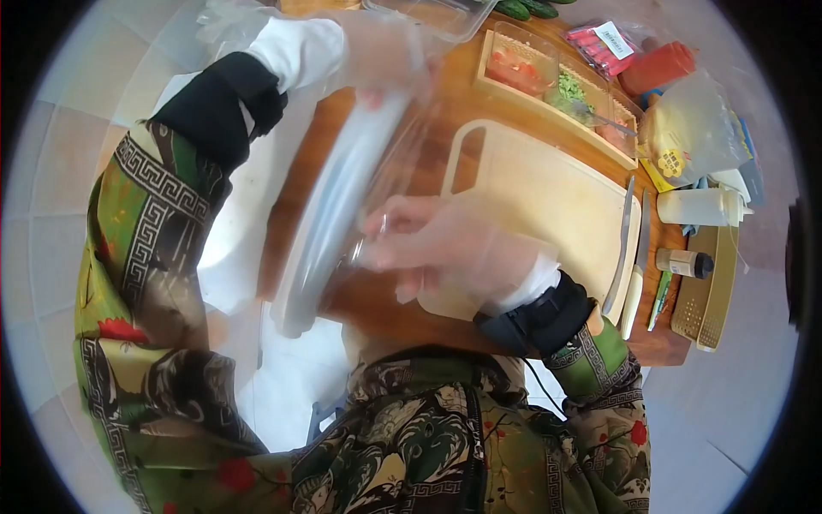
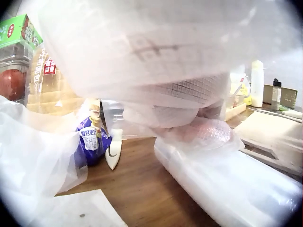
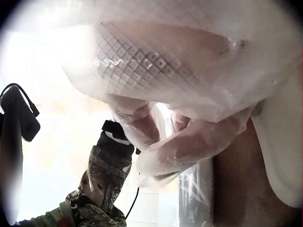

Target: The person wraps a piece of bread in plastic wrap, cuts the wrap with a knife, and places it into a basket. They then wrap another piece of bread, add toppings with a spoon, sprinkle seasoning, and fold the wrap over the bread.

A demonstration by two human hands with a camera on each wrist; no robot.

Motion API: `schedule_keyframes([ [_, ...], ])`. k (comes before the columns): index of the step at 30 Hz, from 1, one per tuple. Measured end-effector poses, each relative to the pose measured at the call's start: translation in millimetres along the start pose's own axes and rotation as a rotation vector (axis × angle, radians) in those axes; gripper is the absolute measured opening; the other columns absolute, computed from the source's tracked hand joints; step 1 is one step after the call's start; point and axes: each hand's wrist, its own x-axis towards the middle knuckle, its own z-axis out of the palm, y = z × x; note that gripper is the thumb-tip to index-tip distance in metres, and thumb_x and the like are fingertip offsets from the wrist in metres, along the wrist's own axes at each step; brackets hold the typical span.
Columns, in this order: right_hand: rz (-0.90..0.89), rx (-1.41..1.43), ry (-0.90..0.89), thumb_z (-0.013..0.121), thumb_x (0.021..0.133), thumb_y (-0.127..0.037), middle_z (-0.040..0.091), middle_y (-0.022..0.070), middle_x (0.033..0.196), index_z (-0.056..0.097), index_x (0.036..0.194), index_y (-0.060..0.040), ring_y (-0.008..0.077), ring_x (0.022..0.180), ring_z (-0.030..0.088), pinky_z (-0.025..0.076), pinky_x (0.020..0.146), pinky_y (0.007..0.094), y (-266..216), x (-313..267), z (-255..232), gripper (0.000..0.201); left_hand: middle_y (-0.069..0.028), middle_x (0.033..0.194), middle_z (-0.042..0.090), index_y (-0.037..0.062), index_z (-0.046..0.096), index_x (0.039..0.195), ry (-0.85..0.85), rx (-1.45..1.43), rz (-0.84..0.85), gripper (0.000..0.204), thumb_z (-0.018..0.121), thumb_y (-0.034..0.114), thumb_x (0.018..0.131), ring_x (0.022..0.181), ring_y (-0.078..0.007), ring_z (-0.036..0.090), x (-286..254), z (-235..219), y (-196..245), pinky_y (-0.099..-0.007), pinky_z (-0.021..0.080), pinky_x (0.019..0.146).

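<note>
Both hands wear loose clear plastic gloves. A long roll of cling film (image 1: 342,197) lies slantwise at the table's near left side. My left hand (image 1: 385,56) grips its far end; in the left wrist view the gloved fingers (image 2: 203,132) wrap over the end of the roll (image 2: 227,175). My right hand (image 1: 462,244), blurred, is beside the roll's near half, above the cutting board's corner. Its thumb and fingers pinch a shiny edge of clear film (image 1: 358,248). In the right wrist view the thumb and fingers (image 3: 189,146) come together, their tips covered by glove plastic.
A cream cutting board (image 1: 548,197) lies right of the roll, with knives (image 1: 629,257) along its right edge. Behind it stands a tray (image 1: 556,111) of chopped food. Bottles (image 1: 685,261) and a basket (image 1: 706,300) are at the right. Bagged bread (image 2: 52,90) and a purple packet (image 2: 90,142) are on the left.
</note>
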Motion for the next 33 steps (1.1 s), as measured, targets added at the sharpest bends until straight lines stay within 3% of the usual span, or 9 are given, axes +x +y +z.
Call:
schedule_keyframes([
  [5, -0.104, 0.051, -0.095, 0.071, 0.091, -0.029, 0.064, 0.005, 0.103, 0.058, 0.12, -0.001, 0.0131, 0.072, 0.068, 0.05, 0.058, 0.0253, 33.7, 14.6, -2.0, 0.042, -0.0021, 0.075, 0.069, 0.0123, 0.072, 0.094, -0.012, -0.061, -0.072, 0.017, 0.068, 0.025, 0.084, 0.054, -0.0151, 0.063, 8.1, 1.4, -12.4, -0.0285, 0.052, 0.057],
  [7, -0.037, -0.002, -0.101, 0.068, 0.093, -0.023, 0.064, 0.006, 0.104, 0.058, 0.12, -0.0003, 0.0139, 0.074, 0.068, 0.051, 0.058, 0.0246, 24.7, 8.0, 0.6, 0.037, -0.0124, 0.107, 0.069, 0.0039, 0.069, 0.108, 0.091, 0.329, 1.132, 0.033, 0.08, 0.016, 0.079, 0.1, -0.0263, 0.065, 54.7, 7.6, -71.3, -0.0376, 0.054, 0.084],
  [11, -0.036, -0.029, -0.141, 0.067, 0.094, -0.019, 0.066, 0.0049, 0.11, 0.058, 0.12, -0.0074, 0.0141, 0.08, 0.069, 0.05, 0.062, 0.0224, 22.8, 4.4, 6.1, 0.03, -0.0099, 0.098, 0.071, 0.0052, 0.069, 0.105, -0.158, -0.212, 0.719, 0.033, 0.081, 0.014, 0.075, 0.092, -0.0248, 0.067, 70.0, 11.5, -78.1, -0.0375, 0.054, 0.08],
  [14, -0.022, -0.029, -0.124, 0.067, 0.094, -0.019, 0.066, 0.0048, 0.109, 0.061, 0.117, -0.0066, 0.013, 0.079, 0.068, 0.05, 0.062, 0.0235, 23.6, 6.5, 14.0, 0.027, -0.0079, 0.097, 0.072, 0.0082, 0.07, 0.106, -0.125, -0.198, 1.155, 0.031, 0.08, 0.017, 0.077, 0.09, -0.0216, 0.067, 76.6, 13.1, -81.5, -0.0362, 0.054, 0.078],
  [16, -0.007, -0.102, -0.113, 0.066, 0.093, -0.02, 0.066, 0.0068, 0.1, 0.062, 0.114, -0.0034, 0.012, 0.074, 0.067, 0.051, 0.058, 0.024, 27.6, 7.6, 18.8, 0.027, -0.0059, 0.097, 0.072, 0.0112, 0.071, 0.107, -0.104, 0.016, 0.543, 0.027, 0.076, 0.021, 0.082, 0.088, -0.0196, 0.068, 45.1, 4.4, -56.1, -0.0352, 0.055, 0.074],
  [19, 0.051, -0.181, -0.065, 0.065, 0.094, -0.022, 0.066, 0.005, 0.091, 0.064, 0.11, -0.0045, 0.0104, 0.073, 0.065, 0.05, 0.058, 0.0254, 23.0, 1.5, 24.2, 0.024, -0.0052, 0.094, 0.072, 0.0108, 0.071, 0.105, -0.154, -0.093, 0.112, 0.023, 0.072, 0.023, 0.086, 0.083, -0.019, 0.069, 3.6, -11.2, -12.7, -0.0355, 0.055, 0.068],
  [26, 0.135, -0.21, -0.094, 0.066, 0.096, -0.027, 0.068, 0.0048, 0.103, 0.067, 0.114, -0.0041, 0.0095, 0.081, 0.067, 0.05, 0.064, 0.0215, 25.5, -10.2, 28.7, 0.029, -0.0057, 0.092, 0.072, 0.0107, 0.072, 0.1, -0.149, -0.187, 0.132, 0.019, 0.072, 0.024, 0.086, 0.082, -0.0199, 0.069, 18.6, -2.9, -30.7, -0.0351, 0.054, 0.067],
  [31, 0.125, -0.195, -0.118, 0.064, 0.098, -0.029, 0.069, 0.0059, 0.101, 0.069, 0.118, -0.0019, 0.0103, 0.075, 0.067, 0.049, 0.06, 0.021, 33.1, -14.3, 29.0, 0.034, -0.0064, 0.089, 0.071, 0.0092, 0.071, 0.1, 0.011, -0.102, 0.968, 0.021, 0.075, 0.023, 0.084, 0.073, -0.0209, 0.068, 64.5, 17.5, -76.7, -0.0376, 0.055, 0.065],
  [33, 0.11, -0.174, -0.146, 0.063, 0.098, -0.029, 0.068, 0.0037, 0.092, 0.069, 0.11, -0.0026, 0.0096, 0.069, 0.065, 0.048, 0.057, 0.0216, 39.0, -18.5, 28.3, 0.03, -0.0071, 0.09, 0.071, 0.009, 0.071, 0.101, -0.135, -0.432, 0.606, 0.021, 0.074, 0.02, 0.084, 0.076, -0.0219, 0.068, 50.4, 11.6, -70.4, -0.0381, 0.055, 0.067],
])
